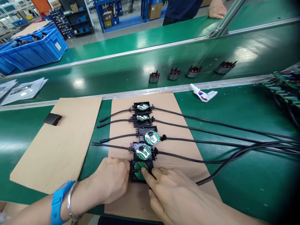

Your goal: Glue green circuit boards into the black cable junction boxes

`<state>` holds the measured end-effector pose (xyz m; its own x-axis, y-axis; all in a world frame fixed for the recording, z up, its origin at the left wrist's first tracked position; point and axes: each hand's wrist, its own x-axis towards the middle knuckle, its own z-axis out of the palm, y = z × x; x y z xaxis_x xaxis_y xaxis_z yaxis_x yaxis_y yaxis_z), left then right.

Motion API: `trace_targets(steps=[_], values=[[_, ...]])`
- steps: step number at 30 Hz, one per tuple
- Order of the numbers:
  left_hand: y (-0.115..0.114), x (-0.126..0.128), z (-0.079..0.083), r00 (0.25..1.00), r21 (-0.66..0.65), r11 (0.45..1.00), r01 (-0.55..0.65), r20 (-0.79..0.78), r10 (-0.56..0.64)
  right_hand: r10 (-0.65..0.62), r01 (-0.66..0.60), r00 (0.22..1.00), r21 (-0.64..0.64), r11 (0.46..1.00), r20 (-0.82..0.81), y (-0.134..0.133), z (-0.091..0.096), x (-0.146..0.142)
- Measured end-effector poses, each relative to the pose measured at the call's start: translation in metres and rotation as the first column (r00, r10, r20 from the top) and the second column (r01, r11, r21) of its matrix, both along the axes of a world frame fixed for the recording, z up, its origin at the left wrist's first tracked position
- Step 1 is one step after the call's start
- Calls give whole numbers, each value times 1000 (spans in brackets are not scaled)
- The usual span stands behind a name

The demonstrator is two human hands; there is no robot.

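The nearest open black plastic housing (pixel 134 179) lies on the cardboard, with a round green circuit board (pixel 138 173) inside it. My left hand (pixel 112 178) is closed in a fist against the housing's left edge; whatever its fingers pinch is hidden. From the right, my right hand (pixel 168 184) holds the housing's side, fingers curled, while its index finger rests on the board. Just beyond is another housing (pixel 151 156) holding a green board (pixel 143 152) with white paste, wired to black cable on both sides. Several similar units form a column behind it.
Black cables (pixel 211 142) run off to the right across the green bench. A crumpled white tube (pixel 203 94) lies near the ledge, below several motor stators (pixel 174 74). Left are a second cardboard sheet (pixel 58 150), a black cover (pixel 52 119) and blue bins (pixel 35 53). A person stands opposite.
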<state>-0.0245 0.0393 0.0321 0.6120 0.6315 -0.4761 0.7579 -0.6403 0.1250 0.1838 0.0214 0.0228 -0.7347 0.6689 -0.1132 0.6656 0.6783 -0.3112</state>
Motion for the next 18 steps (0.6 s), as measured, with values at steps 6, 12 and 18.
trace_targets(steps=[6,12,18], values=[[-14,4,3,962,439,859,265,-179,-205,-3,3,1000,6,1000,1,-3,0,1],[-35,-3,-15,997,439,899,15,59,-46,-8,9,1000,39,999,-23,-5,-4,-1],[-47,-2,-17,980,415,909,-34,195,-52,-82,76,994,-88,993,-69,-5,-1,3]])
